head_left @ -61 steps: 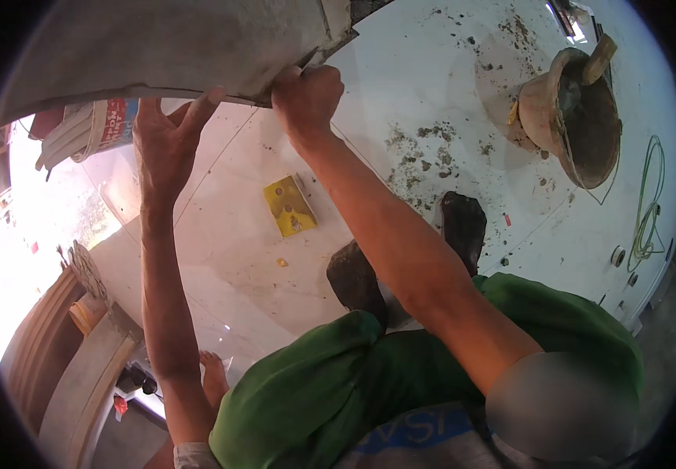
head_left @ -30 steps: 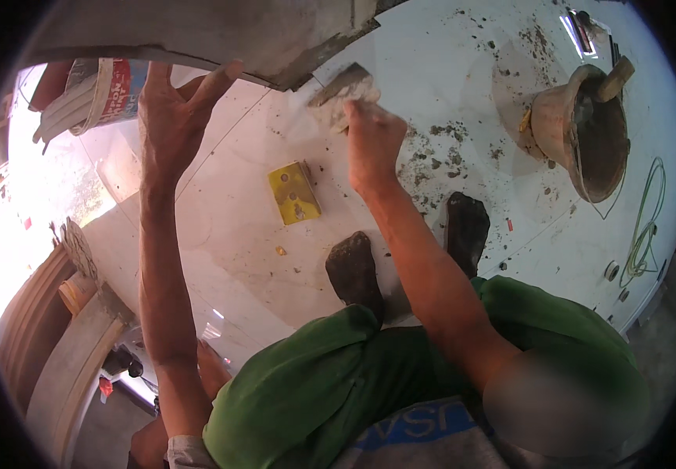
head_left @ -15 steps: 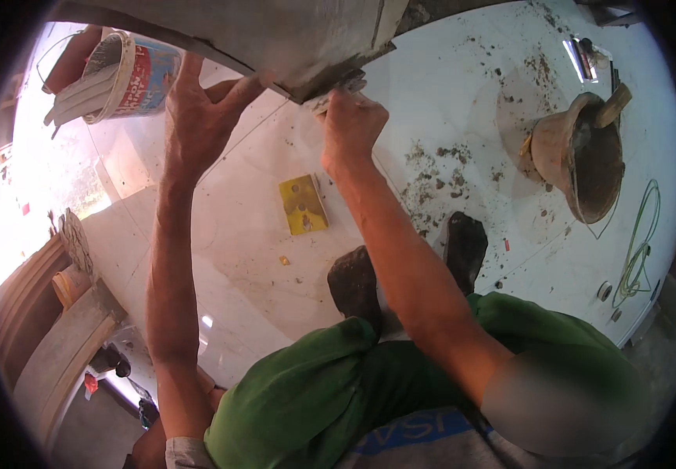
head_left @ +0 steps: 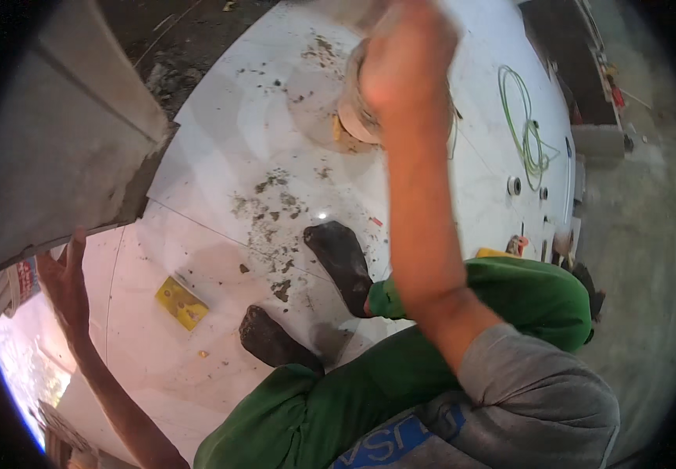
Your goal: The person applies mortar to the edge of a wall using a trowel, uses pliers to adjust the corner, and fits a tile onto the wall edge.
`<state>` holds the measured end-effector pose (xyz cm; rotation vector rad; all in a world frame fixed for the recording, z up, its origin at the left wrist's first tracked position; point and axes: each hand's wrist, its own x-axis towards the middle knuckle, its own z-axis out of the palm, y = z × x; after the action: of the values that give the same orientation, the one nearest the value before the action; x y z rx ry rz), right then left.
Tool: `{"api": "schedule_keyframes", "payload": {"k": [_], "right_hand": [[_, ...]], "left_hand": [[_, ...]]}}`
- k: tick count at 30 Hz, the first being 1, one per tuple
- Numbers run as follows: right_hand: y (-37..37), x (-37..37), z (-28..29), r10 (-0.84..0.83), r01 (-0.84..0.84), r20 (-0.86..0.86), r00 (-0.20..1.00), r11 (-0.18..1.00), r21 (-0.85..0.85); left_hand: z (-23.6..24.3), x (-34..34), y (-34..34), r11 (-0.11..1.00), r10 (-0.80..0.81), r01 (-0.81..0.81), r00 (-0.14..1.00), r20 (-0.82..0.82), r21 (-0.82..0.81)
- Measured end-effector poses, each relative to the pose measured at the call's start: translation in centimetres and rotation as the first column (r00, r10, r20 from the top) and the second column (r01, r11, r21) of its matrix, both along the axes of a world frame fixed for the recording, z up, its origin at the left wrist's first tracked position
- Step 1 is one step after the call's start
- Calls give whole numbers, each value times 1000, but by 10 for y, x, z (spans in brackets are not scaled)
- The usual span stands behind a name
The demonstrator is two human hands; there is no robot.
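Grey slab [head_left: 80, 148] — rough, darker lower edge — at upper left; dirty bucket [head_left: 356, 119], upper middle, partly hidden

And it's plain grey for the panel [head_left: 72, 141] up at ten o'clock, a darker stripe cutting across it! Bright yellow with darker blotches, that's the box [head_left: 182, 303] at eight. White floor [head_left: 221, 156], thin dark lines crossing it, brown-grey crumbs [head_left: 271, 215] speckling the middle. Dusty tan on the bucket [head_left: 356, 117] at twelve, pale green on the cord [head_left: 537, 160] at two. Deep green trousers [head_left: 385, 367] at five, near-black foot coverings [head_left: 339, 254] at centre, and a grey shirt [head_left: 541, 391] at four, its blue block pale-lettered!
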<state>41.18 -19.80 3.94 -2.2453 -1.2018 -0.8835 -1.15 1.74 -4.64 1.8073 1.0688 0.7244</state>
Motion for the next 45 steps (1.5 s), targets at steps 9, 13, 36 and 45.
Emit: {"api": "schedule_keyframes", "payload": {"k": [9, 13, 36, 45], "right_hand": [[-27, 182, 91, -73, -403, -419, 905, 173, -899], [-96, 131, 30, -27, -343, -352, 936, 169, -924], [-139, 158, -112, 324, -304, -291, 900, -12, -953], [-61, 118, -60, 135, -345, -383, 914, -240, -907]], "left_hand": [[-2, -3, 5, 998, -50, 51, 998, 23, -35], [-5, -1, 0, 999, -37, 36, 999, 25, 30], [-1, 9, -3, 999, -45, 45, 998, -35, 15], [-15, -64, 31, 860, 31, 274, 814, -580, 431]]}}
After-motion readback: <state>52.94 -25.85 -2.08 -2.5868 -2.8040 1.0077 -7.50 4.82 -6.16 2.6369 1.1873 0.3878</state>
